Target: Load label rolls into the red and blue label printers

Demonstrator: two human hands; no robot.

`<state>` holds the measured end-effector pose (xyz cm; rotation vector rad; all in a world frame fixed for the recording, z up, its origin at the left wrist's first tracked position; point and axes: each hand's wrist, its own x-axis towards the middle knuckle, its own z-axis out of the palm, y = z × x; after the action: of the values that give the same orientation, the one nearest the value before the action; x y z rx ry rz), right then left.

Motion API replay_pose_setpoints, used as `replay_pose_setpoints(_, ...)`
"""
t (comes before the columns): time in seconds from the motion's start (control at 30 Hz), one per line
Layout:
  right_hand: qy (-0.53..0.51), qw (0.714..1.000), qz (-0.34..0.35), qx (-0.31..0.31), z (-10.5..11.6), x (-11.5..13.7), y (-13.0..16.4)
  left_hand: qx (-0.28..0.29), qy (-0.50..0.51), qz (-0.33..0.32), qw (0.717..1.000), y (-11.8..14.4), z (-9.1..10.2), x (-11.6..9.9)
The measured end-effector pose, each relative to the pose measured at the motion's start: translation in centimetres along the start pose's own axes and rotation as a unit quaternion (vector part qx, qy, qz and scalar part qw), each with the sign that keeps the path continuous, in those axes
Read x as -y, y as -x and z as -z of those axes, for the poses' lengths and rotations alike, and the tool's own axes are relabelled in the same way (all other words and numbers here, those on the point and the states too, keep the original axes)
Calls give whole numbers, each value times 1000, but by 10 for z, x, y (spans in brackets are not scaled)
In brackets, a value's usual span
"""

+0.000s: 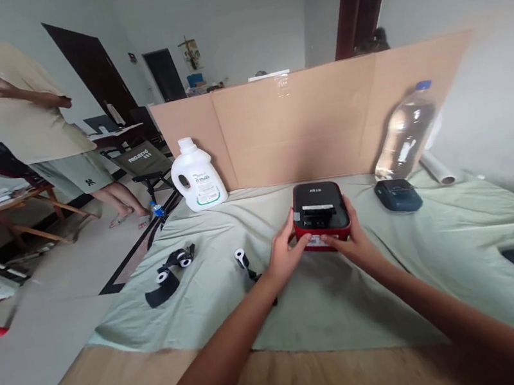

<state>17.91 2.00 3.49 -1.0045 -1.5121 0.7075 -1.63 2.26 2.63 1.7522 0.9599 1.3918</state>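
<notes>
Label printer point(321, 214), black on top with a red body, is sitting on the green cloth point(331, 291) toward the middle of the desk's far edge, just short of the cardboard screen point(313, 118). From the head camera, the left hand point(288, 251) is cupping its near left corner and the right hand point(352, 237) is pressing along its right side, so both are gripping the printer between them. Judging by that hold, the person is steadying or squaring it up; any next move would call for a firm two-sided grip and a level lift or slide.

Room is looking generous toward the near edge, where bare cloth is running into the wooden board point(278, 384). On the left, paper rolls point(170, 272) and a single roll point(241, 258) are lying close to the left forearm. On the right, a small blue device point(398, 195) and a water bottle point(404, 133) are standing near. A white jug point(198, 176) is occupying the far left corner. Another person point(31, 124) is standing well apart, off the desk's left edge.
</notes>
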Motion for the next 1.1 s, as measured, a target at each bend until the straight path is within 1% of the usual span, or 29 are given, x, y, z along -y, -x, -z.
replay_pose_setpoints(0.07,-1,1000,-23,2,8,-4,32,22,-3,17,1000,24,-10,-1)
replay_pose_setpoints(0.1,-6,999,-31,6,9,-6,43,27,-6,22,999,32,-11,-3)
replay_pose_setpoints(0.17,-17,999,-42,17,7,-8,56,29,-9,33,999,43,-9,-8)
replay_pose_setpoints(0.27,-23,999,-39,22,3,-11,60,28,-5,48,998,48,-4,-16)
replay_pose_setpoints(0.33,-18,999,-29,17,3,-15,58,25,0,54,998,48,-5,-18)
replay_pose_setpoints(0.5,37,999,-11,9,9,-23,58,6,12,68,998,54,-23,-15)
replay_pose_setpoints(0.57,69,998,-1,3,10,-24,59,3,-10,69,998,57,-24,-19)
replay_pose_setpoints(0.6,81,997,3,1,11,-25,59,6,-37,67,997,58,-19,-24)
replay_pose_setpoints(0.63,88,996,7,0,10,-25,60,13,-73,63,995,59,-9,-30)
replay_pose_setpoints(0.67,90,996,8,0,10,-25,60,15,-116,58,991,61,5,-36)
replay_pose_setpoints(0.7,88,996,8,0,10,-25,60,10,-162,52,985,63,24,-42)
replay_pose_setpoints(0.73,85,996,8,1,10,-26,60,-10,-206,47,977,67,46,-47)
replay_pose_setpoints(0.77,83,997,8,1,9,-26,60,-53,-249,43,966,71,71,-50)
replay_pose_setpoints(0.8,81,997,9,0,9,-26,60,-109,-290,48,950,77,95,-50)
replay_pose_setpoints(0.83,81,997,11,-2,9,-27,60,-144,-334,62,930,83,119,-48)
replay_pose_setpoints(0.87,78,997,13,-4,9,-27,60,-149,-375,86,911,90,139,-44)
replay_pose_setpoints(0.9,75,997,15,-5,9,-28,60,-128,-401,117,899,97,154,-39)
replay_pose_setpoints(0.93,71,997,15,-6,9,-28,59,-98,-414,140,894,103,165,-32)
replay_pose_setpoints(0.97,68,998,14,-7,8,-28,59,-69,-423,155,890,109,170,-25)
replay_pose_setpoints(1.0,67,998,13,-7,8,-28,59,-40,-426,164,889,113,172,-19)
replay_pose_setpoints(1.03,70,997,13,-8,8,-28,59,-16,-428,166,888,117,170,-13)
replay_pose_setpoints(1.1,80,997,13,-10,8,-29,58,13,-428,157,890,119,161,-6)
